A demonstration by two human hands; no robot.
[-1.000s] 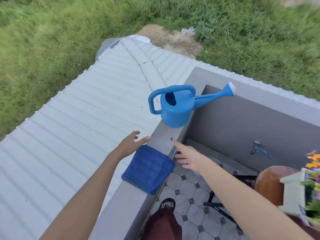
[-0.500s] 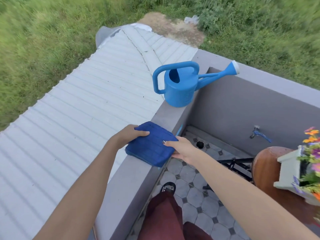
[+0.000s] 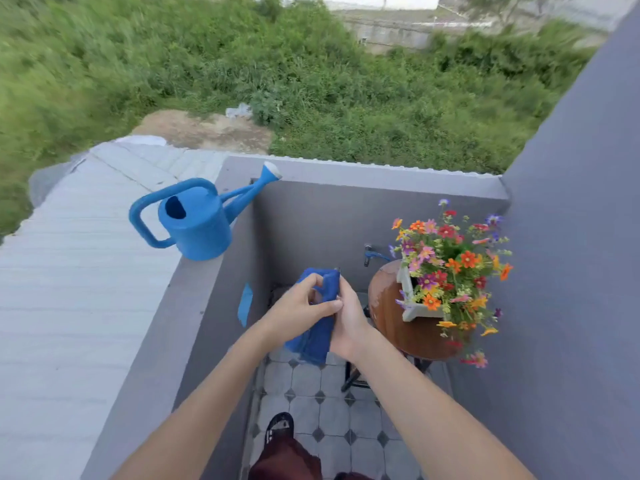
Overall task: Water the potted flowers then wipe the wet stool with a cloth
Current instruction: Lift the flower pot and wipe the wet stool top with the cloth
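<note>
A blue cloth (image 3: 317,336) hangs bunched between both my hands in front of me, above the tiled floor. My left hand (image 3: 299,308) pinches its upper part and my right hand (image 3: 348,320) grips it from the right side. To the right stands a round brown stool (image 3: 388,317) with wet patches on its top. On the stool sits a white pot (image 3: 412,306) full of colourful flowers (image 3: 450,265). A blue watering can (image 3: 197,221) stands upright on the grey wall ledge at the left, spout pointing right.
The grey parapet ledge (image 3: 162,327) runs along the left, with a corrugated roof (image 3: 69,271) beyond it. A tap (image 3: 369,252) sticks out of the back wall behind the stool. A tall grey wall (image 3: 571,271) closes the right side. My foot (image 3: 278,426) stands on the tiled floor (image 3: 332,414).
Both hands took the blue cloth off the ledge and carried it right, toward the stool. The view swung right, bringing the stool and flowers fully into sight.
</note>
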